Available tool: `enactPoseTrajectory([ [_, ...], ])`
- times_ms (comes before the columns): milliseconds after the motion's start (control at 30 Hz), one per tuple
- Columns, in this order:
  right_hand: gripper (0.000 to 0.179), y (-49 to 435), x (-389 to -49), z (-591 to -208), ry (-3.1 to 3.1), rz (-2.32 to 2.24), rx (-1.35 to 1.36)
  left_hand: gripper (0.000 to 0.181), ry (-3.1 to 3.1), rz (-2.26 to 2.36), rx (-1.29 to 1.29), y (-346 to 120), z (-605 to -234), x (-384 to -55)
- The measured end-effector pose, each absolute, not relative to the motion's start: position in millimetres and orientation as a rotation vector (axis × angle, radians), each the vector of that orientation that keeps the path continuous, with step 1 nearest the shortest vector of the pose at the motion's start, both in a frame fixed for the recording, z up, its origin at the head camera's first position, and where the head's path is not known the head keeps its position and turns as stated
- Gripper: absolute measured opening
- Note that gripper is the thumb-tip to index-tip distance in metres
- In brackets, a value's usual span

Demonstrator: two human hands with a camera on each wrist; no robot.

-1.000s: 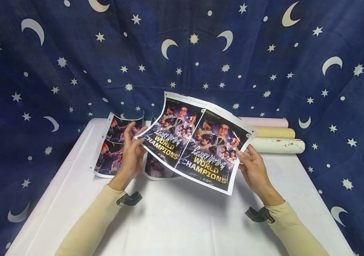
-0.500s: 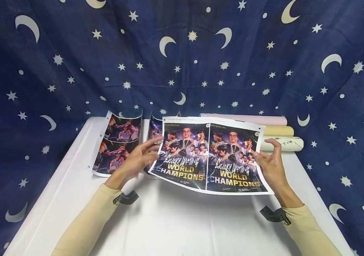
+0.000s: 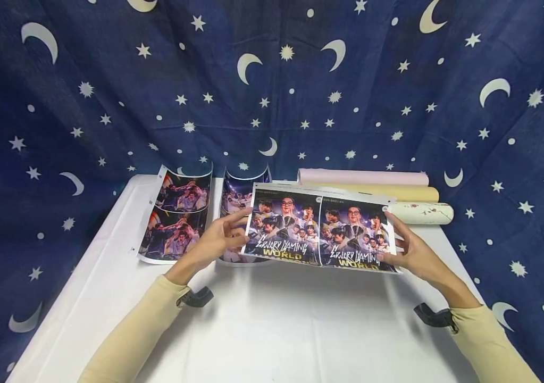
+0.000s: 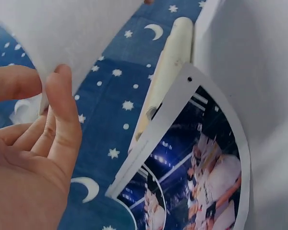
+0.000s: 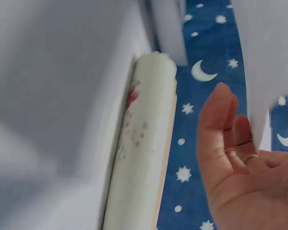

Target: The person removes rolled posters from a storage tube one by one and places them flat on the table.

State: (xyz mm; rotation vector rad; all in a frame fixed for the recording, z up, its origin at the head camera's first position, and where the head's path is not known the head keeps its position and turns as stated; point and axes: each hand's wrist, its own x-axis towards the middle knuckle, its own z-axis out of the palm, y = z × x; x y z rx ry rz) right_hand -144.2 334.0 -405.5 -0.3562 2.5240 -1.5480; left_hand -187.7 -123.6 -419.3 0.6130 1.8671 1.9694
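Note:
A printed poster sheet with two matching pictures side by side is held above the table. My left hand pinches its left edge; in the left wrist view, thumb and fingers of that hand meet on the sheet's white back. At the opposite edge my right hand grips the sheet between thumb and fingers. The sheet tilts, so its lower lettering is foreshortened. Behind my left hand, a second print stands curled on the table, partly covered by the held sheet.
Another curled print stands at the table's back left. Three rolls lie at the back right: pink, yellow and white with a floral pattern. A blue star-and-moon cloth hangs behind the white table.
The sheet has moved right and back, levelled out, then tipped so its face is foreshortened. Both hands have moved right with it, uncovering more of the second print.

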Motion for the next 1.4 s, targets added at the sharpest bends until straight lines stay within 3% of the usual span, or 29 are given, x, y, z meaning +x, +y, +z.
enactPoseTrajectory([
  [400,0.122,367,-150,-411,2.923,-0.826,-0.395,0.079,2.415,1.424,0.786,-76,-423,-182],
  [567,0.125,376,-151,-410,2.925,-0.726,-0.365,0.083,2.550,1.243,0.886,-57,-421,-176],
  [833,0.128,393,-152,-414,2.899,-0.663,-0.257,0.097,2.583,0.971,0.838,-20,-425,-167],
  [1400,0.127,423,-155,-435,2.903,-0.587,-0.199,0.096,2.646,0.819,0.811,26,-446,-167],
])
